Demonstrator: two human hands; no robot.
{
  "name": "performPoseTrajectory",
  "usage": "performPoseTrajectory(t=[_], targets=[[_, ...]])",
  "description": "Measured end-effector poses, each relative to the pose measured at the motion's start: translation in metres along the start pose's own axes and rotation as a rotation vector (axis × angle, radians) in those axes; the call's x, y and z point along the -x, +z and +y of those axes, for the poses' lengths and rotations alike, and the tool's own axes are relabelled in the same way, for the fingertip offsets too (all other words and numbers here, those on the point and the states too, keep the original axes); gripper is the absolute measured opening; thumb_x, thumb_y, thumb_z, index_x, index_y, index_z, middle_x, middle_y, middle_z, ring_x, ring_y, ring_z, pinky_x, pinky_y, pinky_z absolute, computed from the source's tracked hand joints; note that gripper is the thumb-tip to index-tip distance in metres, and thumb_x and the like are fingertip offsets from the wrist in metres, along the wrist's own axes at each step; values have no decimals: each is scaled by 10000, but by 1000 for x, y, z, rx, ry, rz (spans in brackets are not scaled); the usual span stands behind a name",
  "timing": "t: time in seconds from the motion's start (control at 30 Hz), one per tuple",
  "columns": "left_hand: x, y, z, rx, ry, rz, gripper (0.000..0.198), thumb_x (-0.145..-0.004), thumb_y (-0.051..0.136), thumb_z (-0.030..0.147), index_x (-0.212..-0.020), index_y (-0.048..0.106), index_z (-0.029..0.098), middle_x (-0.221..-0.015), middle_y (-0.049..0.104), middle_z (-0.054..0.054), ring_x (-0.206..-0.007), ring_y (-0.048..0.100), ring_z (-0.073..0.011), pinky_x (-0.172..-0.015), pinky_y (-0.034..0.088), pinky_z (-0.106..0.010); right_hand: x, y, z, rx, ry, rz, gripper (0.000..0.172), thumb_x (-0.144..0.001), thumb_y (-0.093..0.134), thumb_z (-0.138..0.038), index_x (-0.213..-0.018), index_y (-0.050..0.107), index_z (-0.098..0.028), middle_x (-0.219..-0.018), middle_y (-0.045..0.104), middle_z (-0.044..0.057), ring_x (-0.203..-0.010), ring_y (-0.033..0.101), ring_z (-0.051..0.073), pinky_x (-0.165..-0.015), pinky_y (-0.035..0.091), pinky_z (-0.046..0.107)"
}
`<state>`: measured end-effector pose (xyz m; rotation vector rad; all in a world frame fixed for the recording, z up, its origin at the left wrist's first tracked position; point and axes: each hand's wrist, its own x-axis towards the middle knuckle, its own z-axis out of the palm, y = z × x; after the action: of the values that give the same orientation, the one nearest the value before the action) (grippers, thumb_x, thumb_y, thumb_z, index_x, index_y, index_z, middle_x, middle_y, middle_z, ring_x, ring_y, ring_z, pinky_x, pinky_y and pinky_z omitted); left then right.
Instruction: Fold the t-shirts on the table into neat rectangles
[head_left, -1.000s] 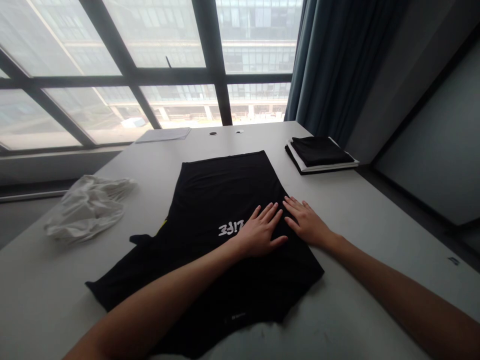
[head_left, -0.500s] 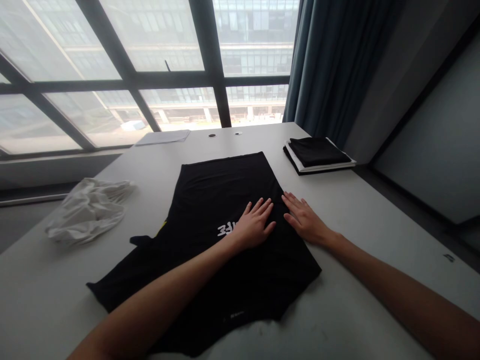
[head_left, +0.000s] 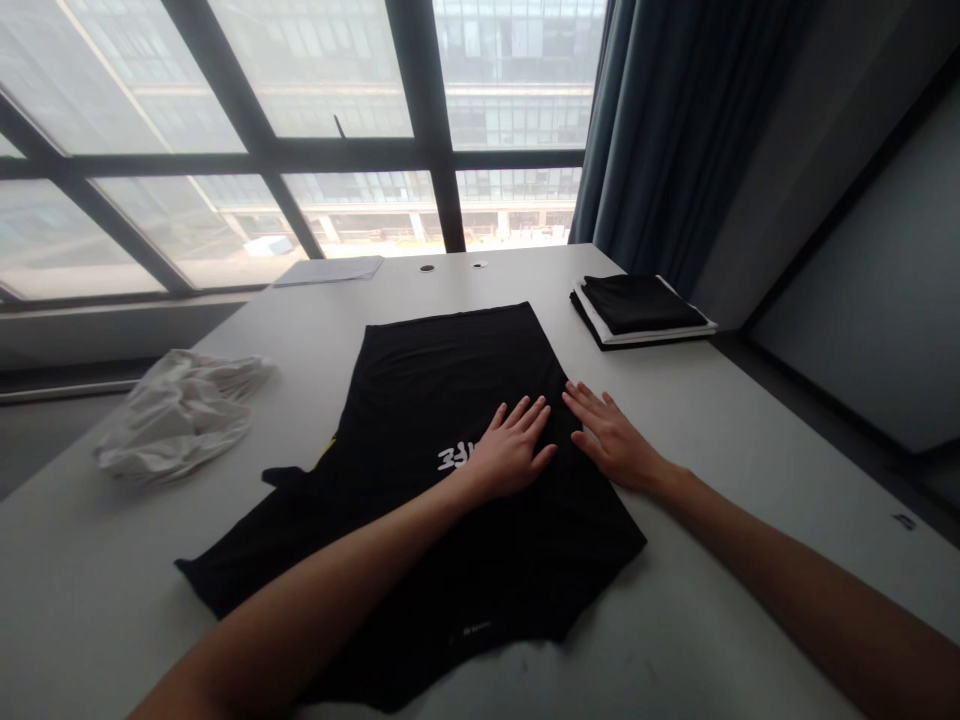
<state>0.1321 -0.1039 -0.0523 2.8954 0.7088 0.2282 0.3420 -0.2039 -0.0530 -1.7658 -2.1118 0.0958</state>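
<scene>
A black T-shirt [head_left: 442, 380] with white lettering lies spread on the white table [head_left: 750, 440], its right side folded in. My left hand [head_left: 510, 452] rests flat on the shirt, fingers stretched out, partly covering the lettering. My right hand [head_left: 611, 440] lies flat beside it on the shirt's right folded edge, fingers spread. Neither hand holds anything.
A crumpled white garment [head_left: 176, 415] lies at the left of the table. A stack of folded black and white clothes [head_left: 637, 308] sits at the back right. A sheet of paper [head_left: 326, 270] lies near the window. A blue curtain [head_left: 675, 130] hangs at the right.
My left hand has slid a little to the left across the shirt, over more of the lettering. My right hand has barely moved.
</scene>
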Motion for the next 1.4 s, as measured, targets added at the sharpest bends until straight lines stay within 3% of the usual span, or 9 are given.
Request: performPoseTrajectory(t=[0.07, 0.17, 0.33, 0.47, 0.77, 1.03, 1.27, 1.33, 1.4], targets=[[0, 0, 0, 2, 3, 2, 658, -1020, 333, 547, -1592, 248, 232, -1655, 214, -49, -1536, 161, -270, -1237, 154, -528, 0, 0, -2, 6, -59, -81, 612, -1043, 313, -497, -1595, 243, -244, -1634, 271, 85, -1527, 183, 251, -1220, 146, 568], [0, 1, 0, -1, 4, 3, 657, -1022, 332, 546, -1591, 250, 230, -1655, 216, -51, -1535, 162, -272, -1237, 155, -529, 0, 3, -4, 43, -36, -120, 612, -1042, 315, -509, -1590, 257, -242, -1624, 292, 91, -1521, 206, 258, -1214, 144, 593], [0, 1, -1, -6, 4, 5, 668, -1022, 331, 553, -1589, 258, 206, -1656, 203, -55, -1538, 149, -271, -1239, 147, -530, 4, 0, -5, 36, -38, -78, 640, -1042, 337, -493, -1605, 184, -231, -1644, 217, 113, -1530, 160, 267, -1215, 146, 596], [0, 0, 0, -7, -1, -9, 657, -1022, 347, 536, -1584, 271, 205, -1656, 196, -55, -1537, 152, -268, -1235, 166, -526, 11, 0, -10, 8, -148, -143, 655, -1036, 391, -439, -1611, 137, -255, -1650, 198, 86, -1530, 156, 254, -1225, 140, 574], [0, 0, 1, -18, 5, -4, 632, -1027, 345, 513, -1575, 295, 202, -1654, 203, -72, -1534, 163, -274, -1228, 181, -536, 19, -1, -17, 44, -161, -236, 779, -1006, 446, -513, -1614, 47, -234, -1664, 104, 94, -1537, 81, 272, -1224, 72, 603], [1, -2, 2, -33, 20, -12, 658, -1024, 332, 516, -1585, 261, 180, -1659, 185, -80, -1538, 144, -278, -1229, 171, -524, 57, -27, -29, -80, -235, -362, 829, -988, 504, -512, -1607, 4, -278, -1662, 133, 92, -1530, 121, 290, -1221, -11, 608], [1, -2, 2, -25, 13, -4, 654, -1025, 329, 516, -1587, 254, 190, -1658, 202, -82, -1538, 150, -274, -1232, 158, -513, 87, -53, -36, -213, -357, -521, 803, -949, 543, -572, -1602, 189, -268, -1622, 285, 84, -1508, 219, 306, -1236, 11, 583], [1, -1, 2, -19, 11, -5, 658, -1024, 328, 522, -1587, 253, 190, -1660, 195, -80, -1538, 145, -277, -1232, 157, -515, 80, -52, -31, -214, -342, -463, 694, -983, 469, -564, -1587, 256, -298, -1612, 316, 56, -1504, 240, 284, -1250, 61, 549], [0, -1, 2, -12, 9, -6, 664, -1022, 328, 529, -1588, 253, 191, -1661, 191, -76, -1539, 139, -280, -1231, 159, -519, 64, -46, -24, -182, -266, -319, 616, -1019, 378, -536, -1582, 272, -310, -1620, 297, 35, -1509, 230, 267, -1253, 112, 530]])
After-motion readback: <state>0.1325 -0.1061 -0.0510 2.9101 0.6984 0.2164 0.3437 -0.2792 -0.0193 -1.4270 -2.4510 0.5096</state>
